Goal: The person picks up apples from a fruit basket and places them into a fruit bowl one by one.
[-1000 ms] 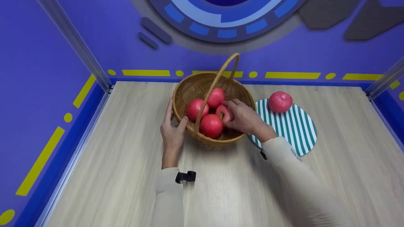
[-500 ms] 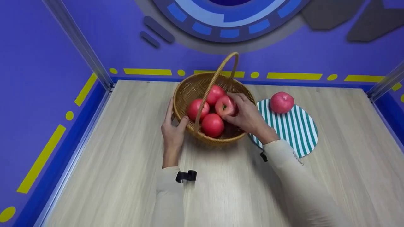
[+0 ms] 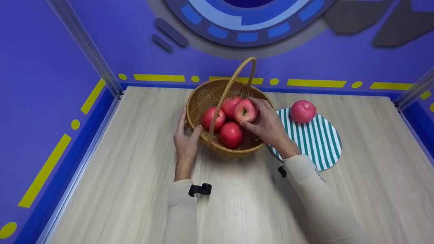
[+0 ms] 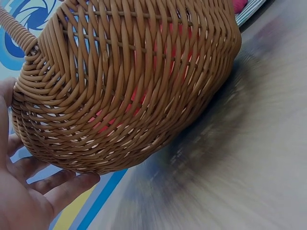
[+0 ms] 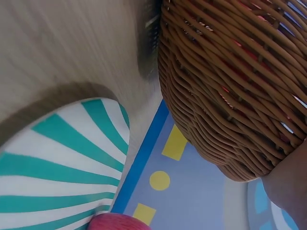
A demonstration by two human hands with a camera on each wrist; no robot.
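In the head view my right hand (image 3: 269,127) pinches an apple (image 3: 245,111) inside the wicker basket (image 3: 203,96), thumb at its near side and fingers at its far right. Three more red apples lie in the basket: one at the left (image 3: 213,119), one in front (image 3: 231,135), and one behind (image 3: 231,105), partly covered. My left hand (image 3: 186,140) grips the basket's left rim, thumb over the edge. The left wrist view has the left hand's fingers (image 4: 62,187) spread under the woven wall. The right wrist view shows mostly the basket's outside (image 5: 225,96).
A green-and-white striped round mat (image 3: 322,142) lies right of the basket, partly behind the right forearm. Another red apple (image 3: 303,111) sits on its far part. The basket's tall handle (image 3: 234,78) arches over the apples. A blue printed panel (image 3: 135,44) stands behind the wooden table (image 3: 135,169).
My right hand has lifted its apple slightly and turned it so the stem end faces up. The front apple has shifted a little right. My left hand keeps its grip on the rim.
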